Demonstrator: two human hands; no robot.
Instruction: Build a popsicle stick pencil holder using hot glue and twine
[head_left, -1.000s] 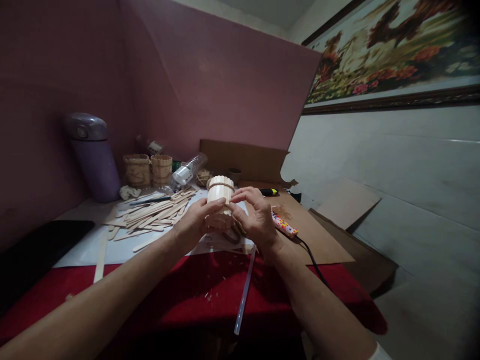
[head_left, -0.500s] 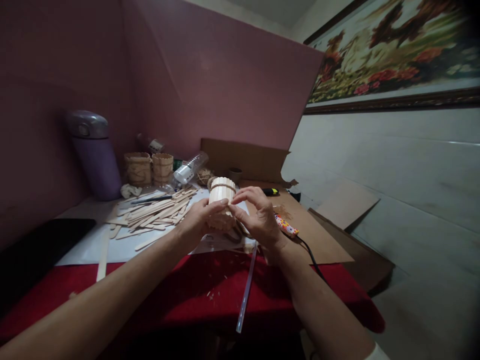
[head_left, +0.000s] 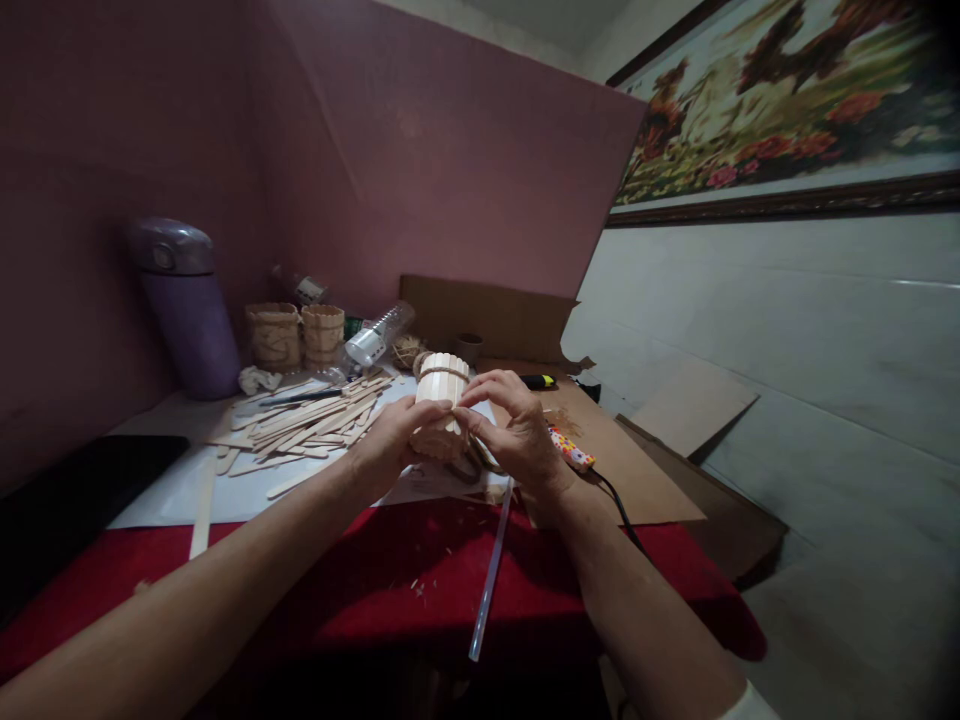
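Observation:
A small cup of pale craft sticks [head_left: 442,385], tilted on its side, is gripped by my left hand [head_left: 397,430], thumb across its wall. Brown twine [head_left: 444,371] circles the cup near one end. My right hand [head_left: 514,425] meets the cup from the other side, its thumb and index finger pinched against the wall beside my left thumb. Whatever lies between those fingertips is hidden. Beneath the hands a loop of brown cord [head_left: 471,470] shows partly.
Loose craft sticks [head_left: 319,420] are piled on white paper at left. Behind stand two finished-looking cups [head_left: 274,338], a plastic bottle [head_left: 371,345] and a purple flask [head_left: 191,320]. At right, a flower-patterned tool [head_left: 571,450] with a black cable lies on cardboard [head_left: 637,490]. A clear glue stick [head_left: 491,575] crosses the red cloth.
The whole view has shifted very slightly. Both hands keep nearly the same hold on the cup, with only a tiny movement of the right fingers.

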